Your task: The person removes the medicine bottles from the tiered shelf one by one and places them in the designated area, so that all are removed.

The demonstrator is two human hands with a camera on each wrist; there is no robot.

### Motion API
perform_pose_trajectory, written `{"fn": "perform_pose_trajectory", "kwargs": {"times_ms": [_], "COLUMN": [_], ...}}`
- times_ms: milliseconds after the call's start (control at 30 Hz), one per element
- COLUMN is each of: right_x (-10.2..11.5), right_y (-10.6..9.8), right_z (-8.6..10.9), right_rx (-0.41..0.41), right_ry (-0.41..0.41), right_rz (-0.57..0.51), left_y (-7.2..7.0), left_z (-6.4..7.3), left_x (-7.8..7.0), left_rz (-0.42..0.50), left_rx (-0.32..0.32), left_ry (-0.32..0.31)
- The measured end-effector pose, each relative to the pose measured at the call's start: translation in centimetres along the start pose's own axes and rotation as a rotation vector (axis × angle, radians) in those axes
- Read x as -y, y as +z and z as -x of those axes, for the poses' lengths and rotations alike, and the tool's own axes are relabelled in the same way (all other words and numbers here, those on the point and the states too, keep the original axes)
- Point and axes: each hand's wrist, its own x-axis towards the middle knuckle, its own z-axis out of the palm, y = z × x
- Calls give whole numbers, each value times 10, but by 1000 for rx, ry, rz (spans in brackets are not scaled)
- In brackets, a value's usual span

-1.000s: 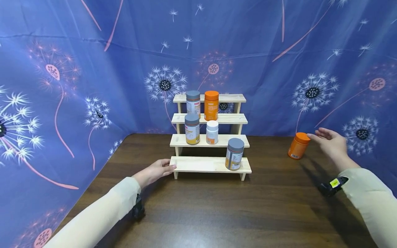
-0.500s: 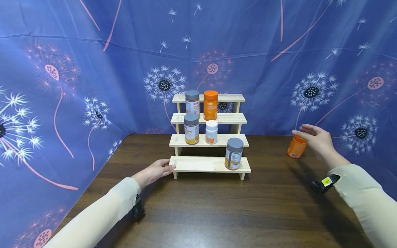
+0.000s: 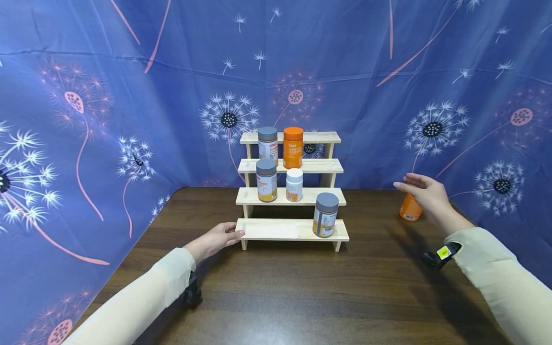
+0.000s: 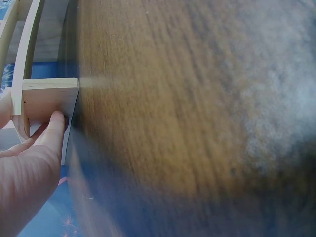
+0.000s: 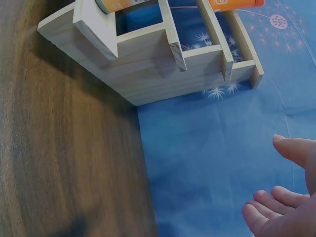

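Right hand (image 3: 427, 195) shifted left, partly hiding orange jar (image 3: 408, 210); relaxed, nothing gripped. Left hand (image 3: 216, 239) pinches shelf (image 3: 276, 229) at end, likely steadying it.

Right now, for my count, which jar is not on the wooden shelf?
The orange jar partly hidden by the right hand, standing on the table; the other five jars are on the shelf.

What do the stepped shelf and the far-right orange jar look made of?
Stepped shelf: likely plain wood, matte and unvarnished-looking; it's pale with faint grain. Orange jar: probably plastic, smooth, judging by its even colour; the right hand covers its top, so that's tentative.
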Motion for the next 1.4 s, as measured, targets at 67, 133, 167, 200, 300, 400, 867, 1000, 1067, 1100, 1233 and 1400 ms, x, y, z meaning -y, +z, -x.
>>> {"fn": "perform_pose_trajectory", "kwargs": {"times_ms": [67, 133, 167, 200, 300, 400, 867, 1000, 1067, 1100, 1233, 1400], "right_x": [1, 2, 3, 3, 6, 9, 16, 17, 20, 21, 28, 41], "right_y": [2, 3, 4, 5, 7, 9, 23, 26, 27, 28, 32, 37], "right_z": [0, 0, 0, 0, 1, 1, 4, 4, 4, 5, 6, 6], "right_rx": [8, 13, 17, 22, 36, 47, 102, 99, 99, 95, 103, 108], "right_ry": [-1, 3, 0, -2, -13, -29, -20, -24, -32, -37, -51, -67], "right_rz": [-16, -33, -42, -46, -57, -54, -115, -135, -129, -123, -114, -129], "left_y": [0, 0, 1, 1, 1, 0, -1, 0, 0, 0, -1, 0], "left_z": [0, 0, 0, 0, 0, 0, -1, -2, -2, -2, -2, -2], "left_x": [0, 0, 0, -1, -2, -3, 4, 3, 2, 2, 2, 1], "left_rz": [-2, 0, 0, -6, -4, -2, -12, -12, -7, -8, 3, 9], "left_rx": [0, 2, 2, 5, 5, 5, -7, -6, -7, -6, 3, 2], "left_ry": [-1, -4, -5, 0, -6, -4, -12, -4, -2, 1, 6, 7]}}
